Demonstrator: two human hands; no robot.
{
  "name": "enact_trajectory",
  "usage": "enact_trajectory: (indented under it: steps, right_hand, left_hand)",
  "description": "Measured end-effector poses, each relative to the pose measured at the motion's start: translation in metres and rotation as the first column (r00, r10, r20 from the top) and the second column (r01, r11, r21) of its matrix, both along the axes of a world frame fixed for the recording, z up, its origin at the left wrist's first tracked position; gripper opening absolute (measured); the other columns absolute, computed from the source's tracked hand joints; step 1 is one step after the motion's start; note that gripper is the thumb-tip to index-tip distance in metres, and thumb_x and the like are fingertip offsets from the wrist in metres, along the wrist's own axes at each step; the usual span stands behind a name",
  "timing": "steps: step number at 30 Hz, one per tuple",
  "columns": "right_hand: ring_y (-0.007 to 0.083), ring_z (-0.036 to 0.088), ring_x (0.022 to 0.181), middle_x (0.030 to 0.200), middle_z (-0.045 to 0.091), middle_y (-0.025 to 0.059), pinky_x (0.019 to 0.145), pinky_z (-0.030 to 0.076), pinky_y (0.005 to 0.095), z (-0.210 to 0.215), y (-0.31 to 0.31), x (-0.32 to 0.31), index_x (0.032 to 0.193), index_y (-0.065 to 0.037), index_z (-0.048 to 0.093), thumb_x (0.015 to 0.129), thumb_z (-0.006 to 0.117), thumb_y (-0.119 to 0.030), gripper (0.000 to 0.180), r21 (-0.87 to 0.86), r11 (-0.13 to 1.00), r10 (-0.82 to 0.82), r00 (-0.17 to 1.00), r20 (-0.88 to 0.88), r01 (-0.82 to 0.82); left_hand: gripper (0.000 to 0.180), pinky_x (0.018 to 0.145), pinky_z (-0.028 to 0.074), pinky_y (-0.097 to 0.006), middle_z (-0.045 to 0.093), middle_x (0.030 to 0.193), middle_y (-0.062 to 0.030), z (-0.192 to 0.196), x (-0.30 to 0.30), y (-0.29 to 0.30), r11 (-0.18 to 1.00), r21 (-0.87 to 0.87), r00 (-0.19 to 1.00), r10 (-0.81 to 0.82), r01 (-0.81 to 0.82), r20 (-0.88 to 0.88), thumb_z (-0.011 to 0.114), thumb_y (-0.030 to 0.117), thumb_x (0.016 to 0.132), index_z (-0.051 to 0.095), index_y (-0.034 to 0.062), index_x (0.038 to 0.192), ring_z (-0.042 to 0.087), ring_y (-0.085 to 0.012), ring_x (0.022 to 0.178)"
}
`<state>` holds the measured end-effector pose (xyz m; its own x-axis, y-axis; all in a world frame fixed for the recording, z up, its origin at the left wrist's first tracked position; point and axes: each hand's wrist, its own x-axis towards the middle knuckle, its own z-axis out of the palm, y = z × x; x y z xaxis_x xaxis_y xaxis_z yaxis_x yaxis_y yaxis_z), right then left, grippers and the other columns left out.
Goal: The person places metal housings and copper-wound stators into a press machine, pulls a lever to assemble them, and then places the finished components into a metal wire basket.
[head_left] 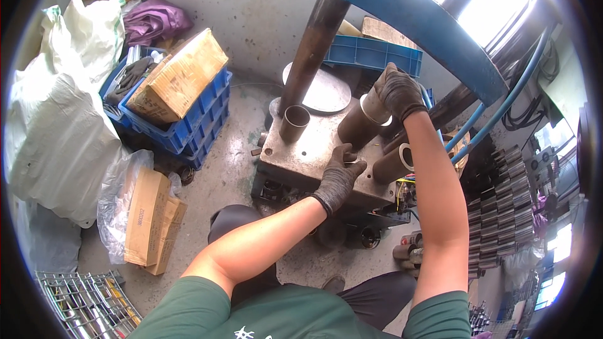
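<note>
My right hand (401, 93), in a dark grey glove, is closed around the upper part of a pale metal cylinder (373, 108). That cylinder stands tilted in view at the top of a wider dark steel tube (355, 130) on a press bed (317, 154). My left hand (339, 181), also gloved, is held low over the bed's near edge with its fingers curled. Something light and thin shows between its thumb and forefinger, too small to name. An open-topped steel tube (294, 124) stands at the bed's left, and another tube (392, 164) at its right.
A blue press frame (414, 19) arches over the bed on thick steel columns (314, 50). Blue hoses (502, 119) hang at right, near stacked metal tubes (502, 207). Blue crates (195, 122) with a cardboard box (182, 78) and white sacks (56, 132) stand left.
</note>
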<state>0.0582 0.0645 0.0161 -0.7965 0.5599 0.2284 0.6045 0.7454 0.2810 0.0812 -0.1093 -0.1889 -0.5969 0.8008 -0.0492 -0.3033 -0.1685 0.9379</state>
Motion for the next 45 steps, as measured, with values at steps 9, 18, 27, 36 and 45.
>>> enact_trajectory:
  steps: [9,18,27,36,45]
  right_hand:
    - [0.0431,0.073,0.112,0.113,0.075,0.0266,0.096,0.058,0.0501,-0.004,0.003,0.007,0.114,-0.004,0.063,0.095,0.070,-0.038,0.040,0.066,0.997,0.039,0.991,0.127,-0.048]
    - [0.0444,0.072,0.110,0.111,0.075,0.0262,0.096,0.057,0.0490,-0.011,0.017,0.019,0.114,-0.003,0.060,0.098,0.068,-0.041,0.042,-0.033,0.999,0.011,0.992,-0.129,-0.015]
    - [0.0474,0.070,0.106,0.110,0.073,0.0278,0.093,0.056,0.0519,-0.014,0.022,0.023,0.114,-0.005,0.060,0.097,0.067,-0.039,0.039,-0.035,0.996,0.073,0.988,-0.140,-0.078]
    - [0.0457,0.070,0.113,0.129,0.070,0.0263,0.098,0.057,0.0485,-0.024,0.046,0.048,0.144,-0.006,0.059,0.094,0.071,-0.042,0.062,-0.022,0.955,0.279,0.918,-0.282,-0.297]
    - [0.0439,0.070,0.115,0.132,0.070,0.0245,0.101,0.056,0.0471,-0.026,0.047,0.047,0.145,-0.006,0.060,0.092,0.075,-0.038,0.064,-0.053,0.952,0.275,0.915,-0.295,-0.303]
  left_hand:
    - [0.070,0.110,0.048,-0.038,0.061,0.129,-0.0143,0.000,0.000,-0.005,1.000,-0.010,1.000,-0.030,0.030,-0.005,0.079,0.013,0.093,0.042,-0.0001,0.152,0.057,-0.0249,0.123]
    - [0.071,0.110,0.048,-0.039,0.061,0.131,-0.0153,0.000,0.001,-0.007,0.999,-0.006,0.999,-0.039,0.039,-0.001,0.079,0.014,0.094,0.042,0.0013,0.153,0.058,-0.0258,0.124]
    - [0.072,0.109,0.048,-0.039,0.063,0.133,-0.0159,0.002,0.006,-0.012,0.996,-0.036,0.997,-0.077,0.076,-0.016,0.079,0.018,0.095,0.042,0.0021,0.154,0.058,-0.0270,0.125]
    - [0.070,0.106,0.049,-0.040,0.065,0.130,-0.0152,0.001,0.013,-0.013,0.992,-0.077,0.994,-0.099,0.096,-0.047,0.078,0.022,0.095,0.044,0.0037,0.153,0.061,-0.0263,0.121]
    - [0.068,0.098,0.055,-0.042,0.067,0.126,-0.0196,-0.020,0.022,0.000,0.994,-0.065,0.993,-0.093,0.088,-0.077,0.080,0.023,0.092,0.046,0.0050,0.149,0.067,-0.0299,0.113]
